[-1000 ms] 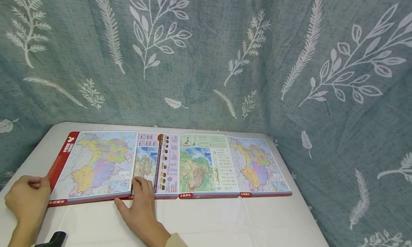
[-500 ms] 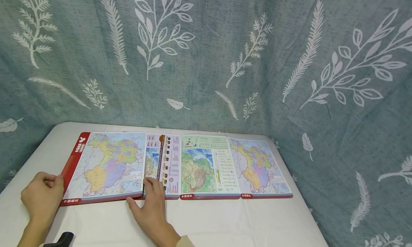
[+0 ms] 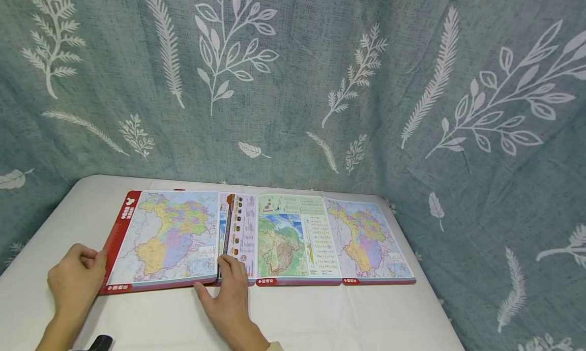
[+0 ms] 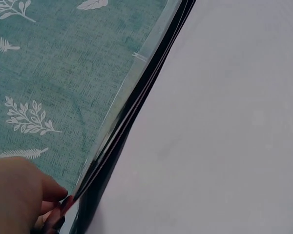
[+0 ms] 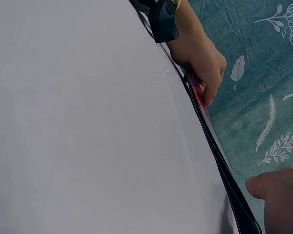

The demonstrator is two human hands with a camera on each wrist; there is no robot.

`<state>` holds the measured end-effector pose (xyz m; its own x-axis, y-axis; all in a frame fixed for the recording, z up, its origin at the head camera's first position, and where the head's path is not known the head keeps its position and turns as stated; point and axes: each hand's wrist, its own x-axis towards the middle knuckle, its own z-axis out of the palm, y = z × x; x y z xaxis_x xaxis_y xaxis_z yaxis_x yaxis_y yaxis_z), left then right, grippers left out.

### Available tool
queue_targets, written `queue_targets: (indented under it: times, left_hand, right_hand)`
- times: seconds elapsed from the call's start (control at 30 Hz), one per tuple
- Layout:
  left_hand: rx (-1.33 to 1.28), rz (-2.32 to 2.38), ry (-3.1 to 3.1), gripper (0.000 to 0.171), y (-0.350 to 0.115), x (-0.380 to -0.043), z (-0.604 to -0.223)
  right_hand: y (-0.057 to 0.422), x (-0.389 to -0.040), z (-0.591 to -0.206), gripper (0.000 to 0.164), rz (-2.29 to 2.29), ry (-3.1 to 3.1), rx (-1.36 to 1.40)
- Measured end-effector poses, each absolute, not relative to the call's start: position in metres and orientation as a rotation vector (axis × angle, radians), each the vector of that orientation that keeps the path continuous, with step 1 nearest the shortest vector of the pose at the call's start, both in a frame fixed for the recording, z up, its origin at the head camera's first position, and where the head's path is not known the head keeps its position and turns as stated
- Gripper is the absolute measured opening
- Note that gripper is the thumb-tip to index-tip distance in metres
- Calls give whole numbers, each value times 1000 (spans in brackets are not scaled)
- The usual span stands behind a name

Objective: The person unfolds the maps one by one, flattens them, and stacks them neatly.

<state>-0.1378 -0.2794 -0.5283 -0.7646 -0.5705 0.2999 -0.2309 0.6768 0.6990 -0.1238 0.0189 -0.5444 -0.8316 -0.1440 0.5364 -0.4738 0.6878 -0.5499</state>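
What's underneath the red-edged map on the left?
A lilac panel sticks out past the right side of the red-edged map, partly hidden by the right hand. A red sliver shows beyond the map's far edge. Whatever else lies beneath is covered.

Head cam: above L hand (image 3: 77, 277) & R hand (image 3: 232, 292), facing fwd/down, farthest off. L wrist cam: v. close, looks past L hand. R wrist cam: close by R hand; shares L hand w/ L view.
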Motion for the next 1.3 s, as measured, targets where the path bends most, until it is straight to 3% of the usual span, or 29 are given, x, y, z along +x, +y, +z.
queue_targets:
  times: [0.67, 1.3]
  left_hand:
    - [410, -904, -2414, 19, -254, -139, -534]
    - [68, -907, -2463, 36, -245, -142, -538]
  right_hand:
    - [51, -123, -543, 60, 1034, -2495, 341]
    - [69, -125, -540, 56, 983, -2470, 249]
